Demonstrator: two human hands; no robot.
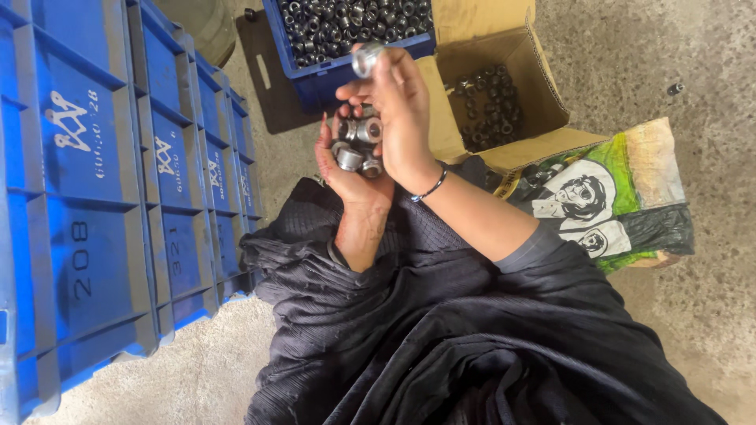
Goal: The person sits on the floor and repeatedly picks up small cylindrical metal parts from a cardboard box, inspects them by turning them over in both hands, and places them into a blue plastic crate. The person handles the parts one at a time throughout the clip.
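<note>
Steel rings, short and shiny, fill the cupped left hand (356, 169) at centre frame: a small heap of bushings (358, 145) lying loose in the palm, fingers curled up around them. Right hand (402, 118) crosses over it from the right, wrist bearing a thin dark bracelet (431, 187). Its fingertips pinch a single bushing (367, 59) raised just above the heap, in front of the blue crate (315, 75) at upper centre. That crate is loaded with dark rings of the same kind. Open cardboard box (504, 86) at upper right holds more. Stacked blue crates (102, 197) stand along the left edge. Printed sack (606, 197) lies on the concrete floor (693, 315) at right.

Judgement: each piece looks hard, dense for its size, smooth and probably slick; best taken across the outer wall between thumb and fingertips. The palmful would roll off if the hand tilts.
</note>
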